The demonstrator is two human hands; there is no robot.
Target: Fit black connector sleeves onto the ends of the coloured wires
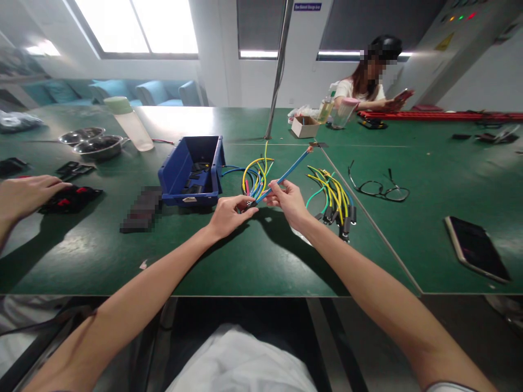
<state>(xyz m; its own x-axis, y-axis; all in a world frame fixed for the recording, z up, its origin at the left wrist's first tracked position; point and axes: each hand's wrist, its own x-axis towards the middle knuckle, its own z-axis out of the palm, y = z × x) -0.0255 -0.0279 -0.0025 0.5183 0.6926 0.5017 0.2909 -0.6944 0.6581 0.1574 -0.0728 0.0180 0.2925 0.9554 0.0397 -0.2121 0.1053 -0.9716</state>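
Two-handed, pinching blue wire [295, 165] — with left hand [229, 215] at near end, right hand [289, 200] farther up — with bin [205, 200] at ten o'clock.

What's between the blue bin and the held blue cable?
Head view shows a bunch of yellow, green and blue wires between bin and cable.

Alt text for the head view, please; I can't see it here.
The wearer's left hand and right hand hold a blue cable over a green table, the left at its near end, the right farther along. Beyond them are a blue bin and a cable bunch; more cables, eyeglasses and a phone lie rightward.
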